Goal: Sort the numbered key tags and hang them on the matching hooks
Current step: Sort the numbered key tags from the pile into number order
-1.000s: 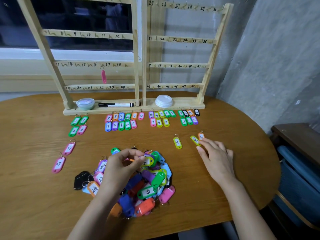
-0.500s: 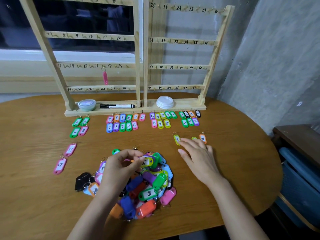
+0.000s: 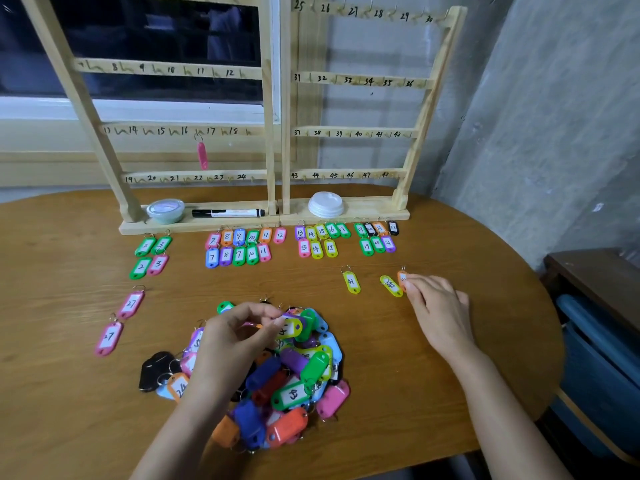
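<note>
1. Wood table (image 3: 69, 393) by a grey wall. The rack (image 3: 270, 98) w/ numbered hooks stands at the far edge, well beyond both hands. One pink tag (image 3: 202, 155) hangs on it, by no. 17.
2. Left hand (image 3: 239, 344): thumb + forefinger pinch a yellow tag (image 3: 291, 329) by its end, just over the pile (image 3: 294, 386). The pile lies under & to the right of that hand.
3. Right hand (image 3: 440, 306): palm down, fingers loosely straight, tips touching an orange tag (image 3: 401, 277) just ahead of them. We see no pinch. The 45 tag (image 3: 391, 285) lies just left of those tips; the 41 tag (image 3: 351, 282) is further left, apart.
4. Sorted rows (image 3: 239, 247) lie flat, labels up, between the hands & the rack.
5. Handling, our guess: tags are light, stiff plastic w/ a thin metal ring. They look smooth, so they prob. slide on the table, & rings may snag each other in the pile. Not fragile.
6. Where to hold: we'd pinch the body by its long edges to read the no. For hanging, we'd grip the body near the ring end, leaving the ring free to face the hook.
7. Risk: pulling one tag from the pile may drag neighbours by linked rings, so lift slow & shake loose.
</note>
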Tool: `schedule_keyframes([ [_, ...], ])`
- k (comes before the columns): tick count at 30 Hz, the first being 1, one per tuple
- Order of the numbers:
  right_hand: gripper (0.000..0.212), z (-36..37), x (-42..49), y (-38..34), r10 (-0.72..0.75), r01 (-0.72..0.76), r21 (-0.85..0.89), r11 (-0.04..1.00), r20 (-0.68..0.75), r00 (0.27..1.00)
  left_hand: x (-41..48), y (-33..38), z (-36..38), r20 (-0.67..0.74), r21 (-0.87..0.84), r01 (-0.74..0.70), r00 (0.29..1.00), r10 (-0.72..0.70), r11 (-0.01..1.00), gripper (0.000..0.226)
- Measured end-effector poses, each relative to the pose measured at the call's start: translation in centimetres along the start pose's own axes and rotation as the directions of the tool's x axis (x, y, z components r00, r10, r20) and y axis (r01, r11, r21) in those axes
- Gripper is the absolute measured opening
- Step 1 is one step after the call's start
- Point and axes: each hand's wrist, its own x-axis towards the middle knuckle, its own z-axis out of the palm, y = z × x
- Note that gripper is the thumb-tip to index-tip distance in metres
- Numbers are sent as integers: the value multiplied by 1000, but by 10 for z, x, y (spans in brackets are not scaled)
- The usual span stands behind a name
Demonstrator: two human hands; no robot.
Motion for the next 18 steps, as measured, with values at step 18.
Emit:
schedule_keyframes([
  [18, 42, -6, 0, -19, -76, 82, -63, 995, 96, 993, 4, -3, -2, 2, -30, 0, 1000, 0, 1000, 5],
])
